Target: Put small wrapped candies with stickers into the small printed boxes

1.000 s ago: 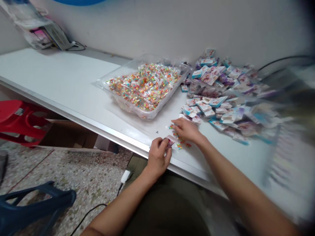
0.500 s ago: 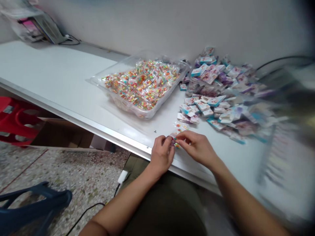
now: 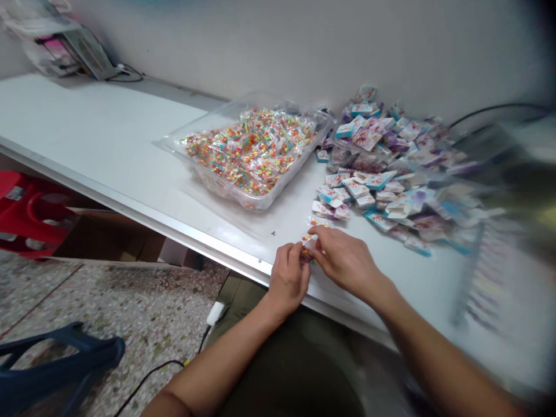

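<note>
At the table's front edge, my left hand is closed around a small carton, mostly hidden by the fingers. White and some coloured bits show at its top. My right hand meets it from the right, index finger and thumb curled at the carton's upper end; what they pinch is too small to make out. Just beyond the fingertips lies a small clear packet of coloured beads. A clear plastic tray behind my hands holds many such bead packets.
Small printed cartons are heaped at the back right, some with flaps raised. A blurred clear bag lies at the right. A tiny dark scrap sits left of my hands. Below are a cardboard box and a red stool.
My right hand has shifted slightly left over the carton, its index finger now higher and further from the thumb. My left hand keeps its hold, a little lower. Tray and heap look unchanged.
</note>
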Action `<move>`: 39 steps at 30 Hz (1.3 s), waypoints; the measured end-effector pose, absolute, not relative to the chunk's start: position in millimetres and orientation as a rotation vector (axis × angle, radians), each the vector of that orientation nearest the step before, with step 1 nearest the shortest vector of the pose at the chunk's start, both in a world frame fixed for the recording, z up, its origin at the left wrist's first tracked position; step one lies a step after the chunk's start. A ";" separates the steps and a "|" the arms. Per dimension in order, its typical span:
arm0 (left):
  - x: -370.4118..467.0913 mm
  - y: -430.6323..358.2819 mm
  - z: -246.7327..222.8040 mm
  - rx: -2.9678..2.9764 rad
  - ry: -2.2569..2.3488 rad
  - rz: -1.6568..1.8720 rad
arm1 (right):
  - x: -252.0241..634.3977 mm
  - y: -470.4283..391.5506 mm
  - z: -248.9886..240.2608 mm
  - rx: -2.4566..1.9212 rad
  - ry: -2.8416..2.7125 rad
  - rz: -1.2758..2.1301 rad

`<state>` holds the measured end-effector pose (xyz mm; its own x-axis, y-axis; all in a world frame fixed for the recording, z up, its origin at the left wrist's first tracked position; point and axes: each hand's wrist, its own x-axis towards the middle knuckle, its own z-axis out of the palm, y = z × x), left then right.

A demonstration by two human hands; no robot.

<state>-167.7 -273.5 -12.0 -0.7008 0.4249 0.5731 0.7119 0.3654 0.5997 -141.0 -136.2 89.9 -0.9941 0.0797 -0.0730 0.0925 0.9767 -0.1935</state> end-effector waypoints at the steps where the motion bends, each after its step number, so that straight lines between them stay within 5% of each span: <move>1: -167.0 -273.9 -12.6 -0.994 -2.313 -1.267 | -141.3 -135.6 85.7 0.203 3.099 -0.336; 7: -166.3 -279.5 -16.0 -0.979 -2.291 -1.220 | -147.9 -133.7 69.1 0.310 2.864 -0.875; 15: -166.6 -285.9 -19.7 -0.911 -2.242 -1.158 | -134.5 -155.3 46.2 0.710 1.981 -2.169; 23: -164.5 -286.9 -18.6 -0.895 -2.275 -1.199 | -136.7 -173.0 36.1 1.079 1.708 -2.470; 27: -172.4 -302.1 -4.1 -0.909 -2.368 -1.620 | -138.7 -170.8 37.2 0.998 1.786 -2.400; 34: -214.4 -311.1 19.1 -0.427 -2.519 -2.911 | -135.7 -169.9 30.1 0.833 1.900 -2.327; 39: -223.2 -302.8 27.0 -0.124 -2.504 -3.113 | -125.2 -165.2 25.7 0.639 1.651 -2.523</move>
<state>-223.2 -302.8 27.0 -0.6546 0.6199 -0.4327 -0.5555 -0.0063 0.8315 -125.2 -165.2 25.7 -0.9125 0.1732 -0.3707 0.2704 -0.4246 -0.8640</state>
